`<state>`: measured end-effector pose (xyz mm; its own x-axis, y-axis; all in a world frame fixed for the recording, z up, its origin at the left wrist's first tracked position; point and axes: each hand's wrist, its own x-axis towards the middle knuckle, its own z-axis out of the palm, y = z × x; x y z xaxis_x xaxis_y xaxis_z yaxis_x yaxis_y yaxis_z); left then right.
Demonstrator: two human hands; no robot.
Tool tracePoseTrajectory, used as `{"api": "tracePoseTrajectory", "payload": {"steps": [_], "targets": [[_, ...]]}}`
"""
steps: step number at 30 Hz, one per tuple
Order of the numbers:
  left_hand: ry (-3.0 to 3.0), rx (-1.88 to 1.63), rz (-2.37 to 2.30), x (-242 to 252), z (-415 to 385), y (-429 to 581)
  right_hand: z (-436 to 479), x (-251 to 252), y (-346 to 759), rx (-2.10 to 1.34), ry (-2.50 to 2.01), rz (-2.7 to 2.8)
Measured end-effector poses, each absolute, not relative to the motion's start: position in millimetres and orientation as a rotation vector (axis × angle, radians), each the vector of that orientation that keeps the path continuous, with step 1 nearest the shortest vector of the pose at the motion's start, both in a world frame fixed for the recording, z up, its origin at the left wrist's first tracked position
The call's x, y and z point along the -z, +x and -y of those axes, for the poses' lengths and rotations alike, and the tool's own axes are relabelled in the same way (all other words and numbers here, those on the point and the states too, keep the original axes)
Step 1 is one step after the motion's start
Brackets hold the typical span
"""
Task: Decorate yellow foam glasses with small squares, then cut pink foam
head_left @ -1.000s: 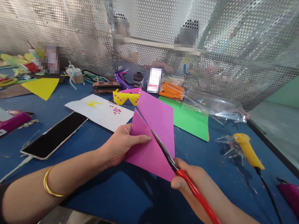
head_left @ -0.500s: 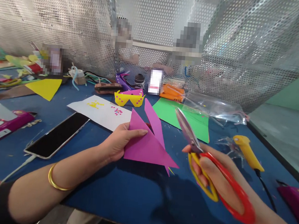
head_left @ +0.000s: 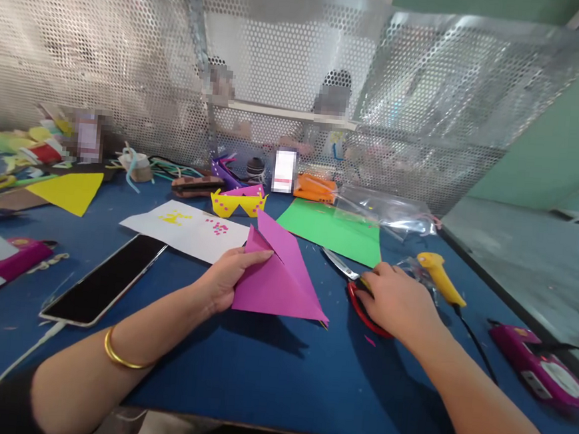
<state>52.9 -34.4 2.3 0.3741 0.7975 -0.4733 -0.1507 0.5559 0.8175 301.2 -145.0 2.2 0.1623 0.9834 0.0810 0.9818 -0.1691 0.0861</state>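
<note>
A folded magenta paper [head_left: 279,283] is pinched in my left hand [head_left: 227,275], its thumb on top and its pointed end toward the right. To the right, my right hand [head_left: 396,299] is over the red and yellow handles of the scissors [head_left: 340,264], which lie low at the table with their blades pointing up and left. The fingers of that hand curl around the handles. A small magenta scrap [head_left: 370,341] lies just below the scissors.
Behind are white paper [head_left: 188,229] with small cut pieces, yellow paper glasses [head_left: 238,203], green paper [head_left: 333,230] and a clear bag [head_left: 390,211]. A black phone [head_left: 109,280] lies left. At right are a yellow tool [head_left: 439,279] and a magenta device [head_left: 538,364]. Perforated metal stands behind.
My right hand has turned palm down and lowered the scissors toward the table; their blades have closed. The magenta paper's flap has come together with the rest. The view has shifted slightly.
</note>
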Motion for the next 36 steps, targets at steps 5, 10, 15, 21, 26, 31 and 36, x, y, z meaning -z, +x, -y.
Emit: {"api": "tracePoseTrajectory", "payload": {"steps": [5,10,15,21,26,31,36], "targets": [[0.746,-0.67,-0.949,-2,33,51,144,-7,257,-0.025,2.169,-2.476],[0.727,-0.647,-0.906,-4,33,49,132,1,233,0.094,2.03,-2.642],[0.699,-0.643,-0.856,-8,34,47,130,7,235,0.039,2.216,-2.587],[0.674,-0.681,-0.838,-10,33,48,106,-6,268,-0.233,2.799,-2.256],[0.702,-0.703,-0.86,-9,32,47,73,-11,330,-0.2,3.122,-2.021],[0.744,-0.703,-0.855,-9,36,49,75,0,351,-0.177,3.285,-1.953],[0.917,-0.731,-0.809,-3,43,55,99,-7,301,0.406,2.94,-2.44]]}}
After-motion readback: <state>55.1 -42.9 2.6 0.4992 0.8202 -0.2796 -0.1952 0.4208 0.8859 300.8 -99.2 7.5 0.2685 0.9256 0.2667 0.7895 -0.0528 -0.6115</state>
